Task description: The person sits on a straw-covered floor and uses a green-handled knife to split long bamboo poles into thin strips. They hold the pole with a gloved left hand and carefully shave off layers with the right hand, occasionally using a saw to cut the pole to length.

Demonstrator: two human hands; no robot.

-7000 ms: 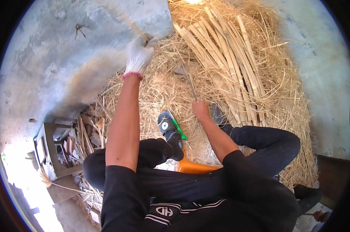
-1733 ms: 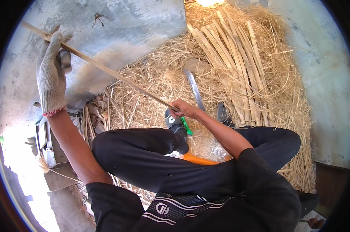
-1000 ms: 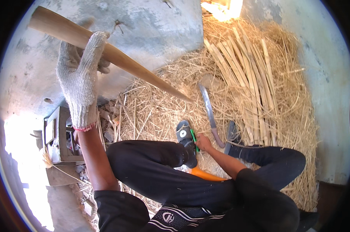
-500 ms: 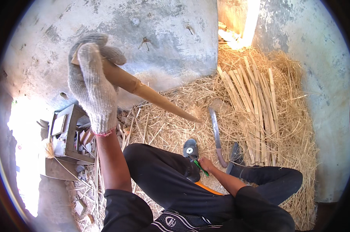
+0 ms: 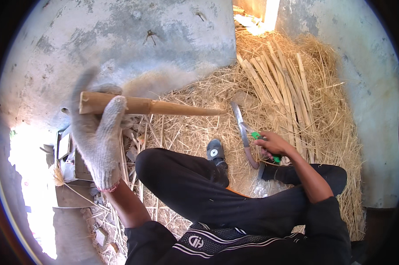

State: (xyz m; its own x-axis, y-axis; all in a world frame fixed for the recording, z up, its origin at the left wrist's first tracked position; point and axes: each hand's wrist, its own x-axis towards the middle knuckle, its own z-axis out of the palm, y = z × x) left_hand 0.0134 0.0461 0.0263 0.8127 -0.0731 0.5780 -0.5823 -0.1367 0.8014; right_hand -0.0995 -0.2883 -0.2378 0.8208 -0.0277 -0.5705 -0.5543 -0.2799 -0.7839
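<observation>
My left hand, in a grey-white knitted glove, holds a bamboo pole near its thick cut end. The thumb lies over the near side, while some fingers are behind it and one blurred finger points up. From there the pole tapers to the right, nearly level. Bare and closed, my right hand grips a green-handled knife above my right lower leg. Its short pale blade points up and left. Just left of it, a long curved machete with a brown handle lies on the straw.
Split bamboo strips lie in a bundle on the straw at the far right. A wooden box with odds and ends stands at the left. A worn plaster wall rises ahead. My slippered foot rests near the machete.
The pole has turned from a steep downward slant to nearly level, and my left hand has dropped and shifted its hold. My right hand has moved right and forward with the green-handled knife.
</observation>
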